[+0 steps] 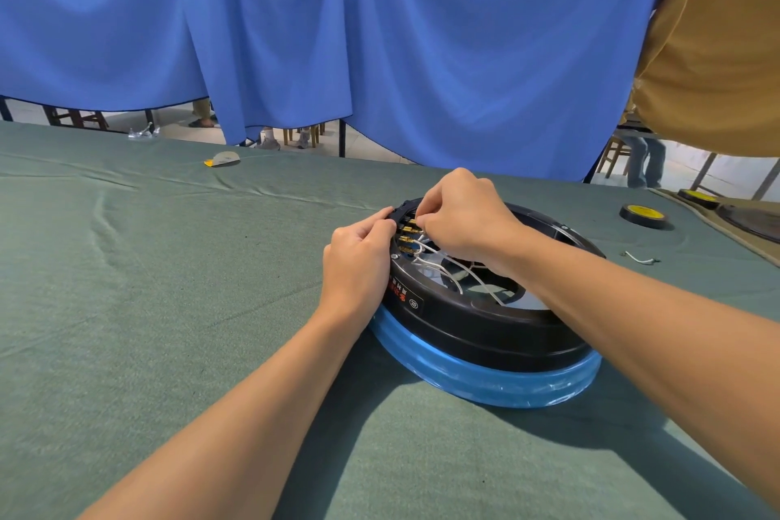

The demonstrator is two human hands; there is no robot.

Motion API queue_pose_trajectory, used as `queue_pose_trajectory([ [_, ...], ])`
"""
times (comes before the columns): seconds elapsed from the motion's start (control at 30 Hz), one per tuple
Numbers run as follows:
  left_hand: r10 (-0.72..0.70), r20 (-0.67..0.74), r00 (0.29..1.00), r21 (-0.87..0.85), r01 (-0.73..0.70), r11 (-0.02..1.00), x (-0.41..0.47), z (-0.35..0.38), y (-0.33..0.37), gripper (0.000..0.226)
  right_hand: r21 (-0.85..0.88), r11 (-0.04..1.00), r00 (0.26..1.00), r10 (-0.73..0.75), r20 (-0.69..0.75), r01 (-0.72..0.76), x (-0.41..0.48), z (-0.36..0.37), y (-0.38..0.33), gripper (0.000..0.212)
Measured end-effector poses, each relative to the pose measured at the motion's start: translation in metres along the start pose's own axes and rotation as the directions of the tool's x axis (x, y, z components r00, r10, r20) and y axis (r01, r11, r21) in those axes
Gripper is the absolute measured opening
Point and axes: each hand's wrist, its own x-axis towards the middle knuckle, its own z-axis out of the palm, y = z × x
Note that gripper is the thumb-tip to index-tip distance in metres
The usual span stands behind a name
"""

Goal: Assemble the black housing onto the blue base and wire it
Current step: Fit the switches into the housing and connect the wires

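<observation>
Black housing (477, 325): seated on top of blue base (485, 386), the pair lying right of centre on green table cloth (169, 287), near side. Open middle of housing crossed by white wires (447, 266) running toward a row of brass terminals (407, 229) on the left far rim.

Left hand (358, 262): fingers curled over the housing rim just beside the terminals, gripping it, thumb on top.

Right hand (464, 215): reaching in from the right over the housing, fingers bunched, fingertips pinching the end of one of the white wires at the farthest terminal. Exact contact between wire end and terminal too small to tell.

Right of the housing, well apart: tape roll (644, 216) with yellow centre, flat on the cloth; short wire scrap (641, 259) nearer. Far left on the cloth: small yellow-and-white scrap (223, 159). Blue curtain (380, 34) hanging behind the table.
</observation>
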Motion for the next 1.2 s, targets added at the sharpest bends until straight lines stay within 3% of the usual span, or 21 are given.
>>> queue_pose_trajectory([
  [0.2,-0.01,-0.014,1.0,0.016,0.011,1.0,0.0,0.001,0.003,0.033,-0.138,0.988,0.995,-0.063,0.076,0.073,-0.002,-0.003,-0.008,0.017],
  [0.5,-0.003,-0.013,1.0,-0.055,0.003,0.998,0.004,0.003,-0.004,0.027,-0.051,0.992,0.987,-0.113,0.114,0.12,-0.004,-0.014,0.007,0.014],
  [0.8,-0.015,-0.049,0.999,0.001,0.015,1.0,0.008,0.003,-0.007,0.03,-0.034,0.992,0.992,-0.123,0.033,0.124,-0.009,-0.008,0.014,0.011],
  [1.0,-0.018,-0.023,1.0,0.031,0.019,0.999,0.009,0.002,-0.002,0.03,-0.023,0.985,0.983,-0.171,0.066,0.173,-0.019,-0.016,0.022,0.017],
  [1.1,-0.057,0.004,0.998,0.077,0.057,0.995,0.015,0.0,0.007,0.032,-0.021,0.98,0.98,-0.196,0.026,0.196,-0.028,-0.026,0.034,0.02],
  [1.2,-0.025,0.044,0.999,0.253,0.013,0.967,0.019,0.003,0.021,0.037,0.025,0.981,0.981,-0.194,-0.013,0.194,-0.04,-0.04,0.052,0.02],
])
